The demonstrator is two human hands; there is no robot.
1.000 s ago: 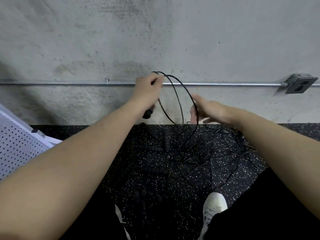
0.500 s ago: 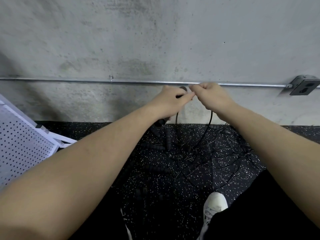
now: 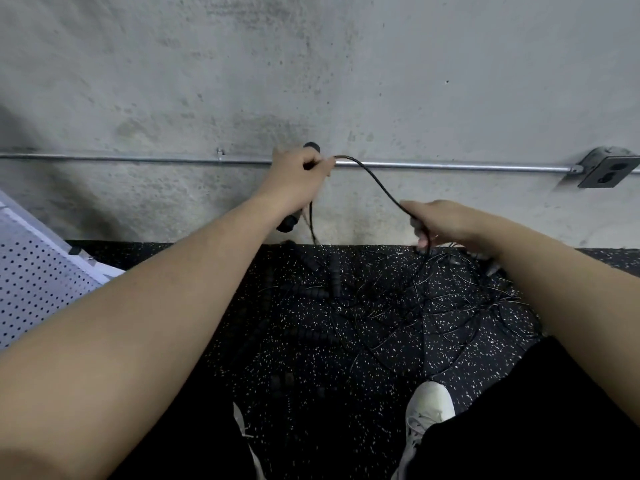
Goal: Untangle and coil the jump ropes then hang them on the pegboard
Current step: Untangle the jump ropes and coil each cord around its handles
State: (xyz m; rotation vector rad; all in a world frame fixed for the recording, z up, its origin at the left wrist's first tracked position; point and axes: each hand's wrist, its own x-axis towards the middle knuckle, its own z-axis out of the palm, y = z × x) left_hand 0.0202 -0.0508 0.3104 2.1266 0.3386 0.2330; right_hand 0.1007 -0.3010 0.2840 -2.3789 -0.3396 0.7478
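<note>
Black cord runs across the middle of the head view, the only view given. One jump rope [image 3: 372, 180] is in hand: the left hand [image 3: 294, 178], at centre frame before the concrete wall [image 3: 311, 64], has its grip curled round a dark handle [image 3: 289, 221] whose ends poke out above and below the fist, with the cord pinched at the fingertips. From there the cord arcs down and right to the right hand [image 3: 440, 220], at centre right, whose fingers pinch it just above the floor.

By my reading the work is early. This rope is being drawn out of the heap and gathered toward the left hand; whether any loops are already coiled in that fist I cannot tell. The tangle [image 3: 415, 306] of thin black cords and ribbed dark handles lies on the speckled rubber floor [image 3: 311, 393], centre and lower right, not yet sorted. The white pegboard [image 3: 31, 282] leans at the left edge with nothing hanging on the part that shows, so coiling and hanging remain for every rope.

Counted: two hands, one rope in hand, one pegboard, one metal conduit [image 3: 450, 165] along the wall, one outlet box [image 3: 606, 168] at upper right, two white shoes at the bottom edge. Ropes in the heap are several; the exact number cannot be made out.
</note>
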